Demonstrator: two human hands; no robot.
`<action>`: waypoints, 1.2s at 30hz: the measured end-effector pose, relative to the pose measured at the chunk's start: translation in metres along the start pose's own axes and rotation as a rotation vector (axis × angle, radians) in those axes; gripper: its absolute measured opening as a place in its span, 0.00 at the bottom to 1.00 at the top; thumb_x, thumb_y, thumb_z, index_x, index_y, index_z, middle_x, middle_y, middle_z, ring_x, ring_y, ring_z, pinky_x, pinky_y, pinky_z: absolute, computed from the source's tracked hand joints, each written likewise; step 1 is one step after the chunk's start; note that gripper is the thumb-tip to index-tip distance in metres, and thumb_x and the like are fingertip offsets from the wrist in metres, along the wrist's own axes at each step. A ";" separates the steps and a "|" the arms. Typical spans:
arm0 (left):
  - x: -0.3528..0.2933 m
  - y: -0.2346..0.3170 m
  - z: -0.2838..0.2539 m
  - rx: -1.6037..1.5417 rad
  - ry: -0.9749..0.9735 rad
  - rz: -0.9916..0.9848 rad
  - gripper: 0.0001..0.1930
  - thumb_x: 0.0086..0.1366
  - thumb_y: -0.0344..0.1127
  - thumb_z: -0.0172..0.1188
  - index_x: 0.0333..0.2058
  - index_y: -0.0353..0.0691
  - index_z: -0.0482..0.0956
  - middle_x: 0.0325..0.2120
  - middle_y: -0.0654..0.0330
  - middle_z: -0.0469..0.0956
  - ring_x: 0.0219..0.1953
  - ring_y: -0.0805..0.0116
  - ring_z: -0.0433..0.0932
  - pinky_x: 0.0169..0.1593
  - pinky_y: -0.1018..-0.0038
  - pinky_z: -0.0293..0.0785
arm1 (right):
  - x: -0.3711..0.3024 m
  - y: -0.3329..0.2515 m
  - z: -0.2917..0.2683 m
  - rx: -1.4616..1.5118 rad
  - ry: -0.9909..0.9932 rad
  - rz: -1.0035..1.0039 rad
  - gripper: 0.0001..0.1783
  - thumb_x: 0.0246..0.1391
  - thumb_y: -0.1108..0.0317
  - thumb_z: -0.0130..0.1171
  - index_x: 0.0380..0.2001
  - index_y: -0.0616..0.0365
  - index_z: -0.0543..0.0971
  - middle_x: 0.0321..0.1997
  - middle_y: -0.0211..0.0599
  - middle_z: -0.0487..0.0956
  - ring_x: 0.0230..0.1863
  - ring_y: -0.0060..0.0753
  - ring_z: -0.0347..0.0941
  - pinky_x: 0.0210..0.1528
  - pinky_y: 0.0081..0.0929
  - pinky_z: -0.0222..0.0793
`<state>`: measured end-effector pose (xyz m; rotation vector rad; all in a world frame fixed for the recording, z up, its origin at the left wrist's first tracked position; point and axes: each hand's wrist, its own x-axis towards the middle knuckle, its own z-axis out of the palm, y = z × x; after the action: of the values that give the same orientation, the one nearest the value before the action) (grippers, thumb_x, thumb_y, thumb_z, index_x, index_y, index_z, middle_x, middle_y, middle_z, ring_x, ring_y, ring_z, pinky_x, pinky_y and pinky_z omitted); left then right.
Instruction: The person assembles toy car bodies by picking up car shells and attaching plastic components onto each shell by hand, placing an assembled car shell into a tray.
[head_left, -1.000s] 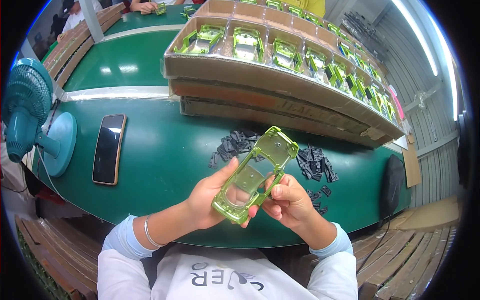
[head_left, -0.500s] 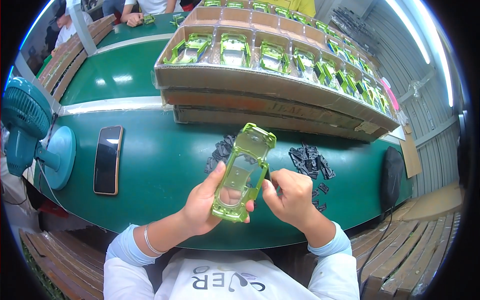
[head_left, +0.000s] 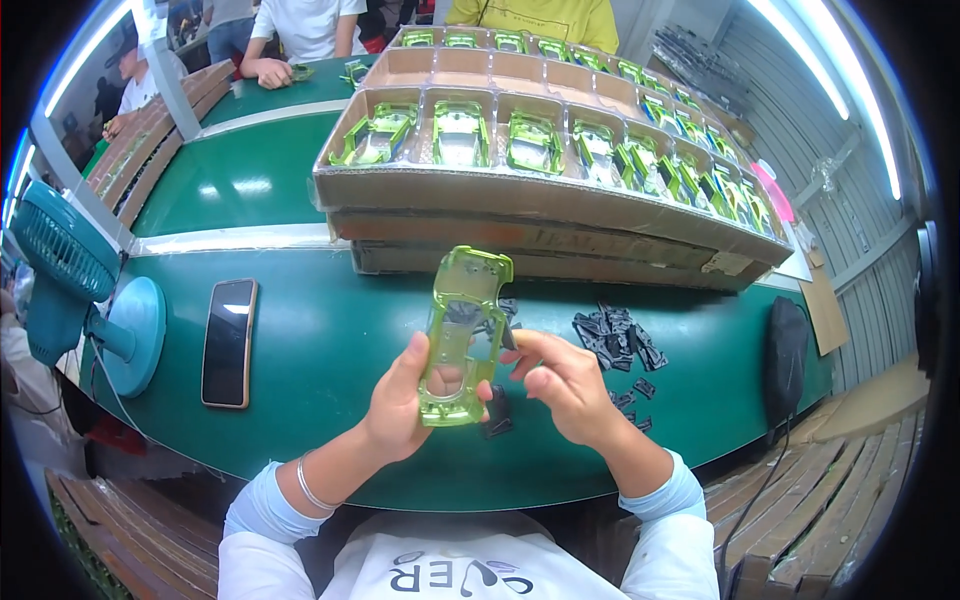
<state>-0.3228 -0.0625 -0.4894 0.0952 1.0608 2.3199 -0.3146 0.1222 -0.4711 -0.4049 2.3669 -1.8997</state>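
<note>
The left hand [head_left: 397,402] has its grip wrapped around a see-through green car shell [head_left: 460,352] above the green surface [head_left: 310,440]; the right hand [head_left: 574,390] meets a dark piece [head_left: 507,338] at the shell's right edge (pinched or not, I can't tell).

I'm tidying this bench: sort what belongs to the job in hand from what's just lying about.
Likely in the job: green shell in the left hand, loose black parts, carton of green shells.

Likely just lying about: phone, teal fan, black object.
</note>
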 end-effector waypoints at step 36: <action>-0.004 0.004 0.010 0.817 0.108 0.534 0.08 0.56 0.28 0.54 0.34 0.32 0.75 0.29 0.53 0.77 0.30 0.65 0.77 0.33 0.77 0.72 | 0.004 0.003 0.014 1.141 -0.061 0.265 0.37 0.40 0.54 0.47 0.54 0.61 0.56 0.51 0.55 0.65 0.51 0.46 0.65 0.55 0.40 0.58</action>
<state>-0.3189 -0.0600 -0.4795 0.6354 2.1948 2.1615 -0.3156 0.1084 -0.4765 -0.0278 0.9067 -2.5755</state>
